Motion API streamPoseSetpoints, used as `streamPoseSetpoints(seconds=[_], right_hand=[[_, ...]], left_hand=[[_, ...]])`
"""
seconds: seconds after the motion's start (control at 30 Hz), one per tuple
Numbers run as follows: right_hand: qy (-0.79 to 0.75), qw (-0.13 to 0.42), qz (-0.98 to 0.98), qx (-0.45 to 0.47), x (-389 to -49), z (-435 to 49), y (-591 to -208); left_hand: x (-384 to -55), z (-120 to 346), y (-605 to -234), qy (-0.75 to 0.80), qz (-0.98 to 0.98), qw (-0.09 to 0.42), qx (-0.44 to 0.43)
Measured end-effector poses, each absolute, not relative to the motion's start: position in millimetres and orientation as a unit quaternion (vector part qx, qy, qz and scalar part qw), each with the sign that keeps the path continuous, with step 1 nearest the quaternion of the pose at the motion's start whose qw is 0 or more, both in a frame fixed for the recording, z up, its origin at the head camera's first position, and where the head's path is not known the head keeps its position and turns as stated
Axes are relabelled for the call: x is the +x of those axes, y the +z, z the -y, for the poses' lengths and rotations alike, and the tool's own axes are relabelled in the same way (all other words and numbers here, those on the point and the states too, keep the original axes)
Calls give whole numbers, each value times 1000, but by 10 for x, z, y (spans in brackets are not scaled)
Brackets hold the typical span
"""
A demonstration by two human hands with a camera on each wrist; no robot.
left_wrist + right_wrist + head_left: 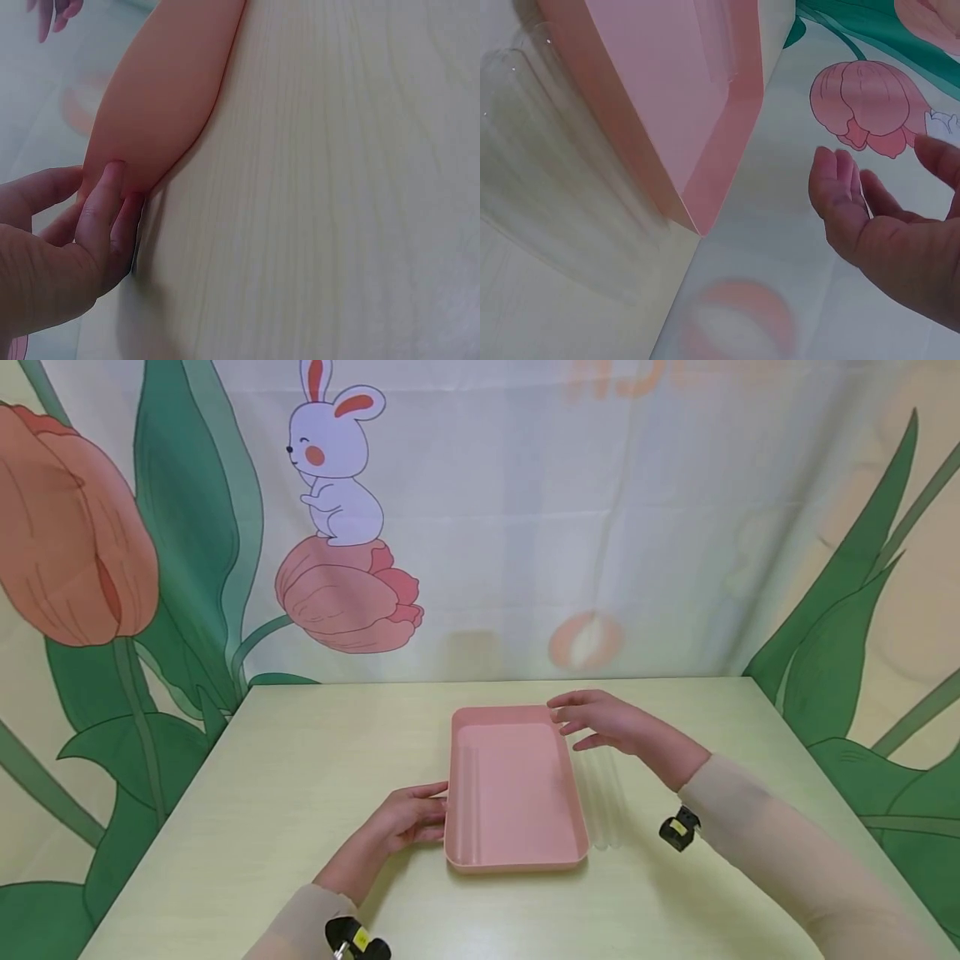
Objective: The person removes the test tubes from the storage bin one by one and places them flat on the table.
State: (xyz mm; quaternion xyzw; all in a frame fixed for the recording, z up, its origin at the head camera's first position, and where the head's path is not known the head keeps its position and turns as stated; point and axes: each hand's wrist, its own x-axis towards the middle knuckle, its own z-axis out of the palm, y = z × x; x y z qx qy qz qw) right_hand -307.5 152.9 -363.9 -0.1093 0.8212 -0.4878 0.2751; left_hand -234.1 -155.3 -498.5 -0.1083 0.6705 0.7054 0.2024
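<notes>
Black wrist-worn camera (358, 941), foreground, below the left hand (408, 818): nearly straight fingers touch, apparently steadying, the left wall of a pink rectangular tray (521, 802) toward the far edge of the pale wood-grain table (315, 768). Clear rod-like pieces (470, 802) lie lengthwise inside, presumably to fit; clear tubular pieces (562, 165) lie beside its right edge. Right hand (603, 720), loosely spread, empty, by its far right corner; contact uncertain.
</notes>
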Motion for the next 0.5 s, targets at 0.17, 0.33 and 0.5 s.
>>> streamPoseSetpoints(seconds=[0.17,0.33,0.5], right_hand=[[-470,309,-818,-122,-3089,-1411,-3663],[-479,321,-809,-113,-3125,-1289,-3733],[-496,327,-797,-106,-3161,-1158,-3806]], left_hand=[[-2345,1549,-4986,706,-669,202,-112],[-2333,1547,-4981,702,-673,201,-113],[-2335,1546,-4966,703,-673,198,-118]])
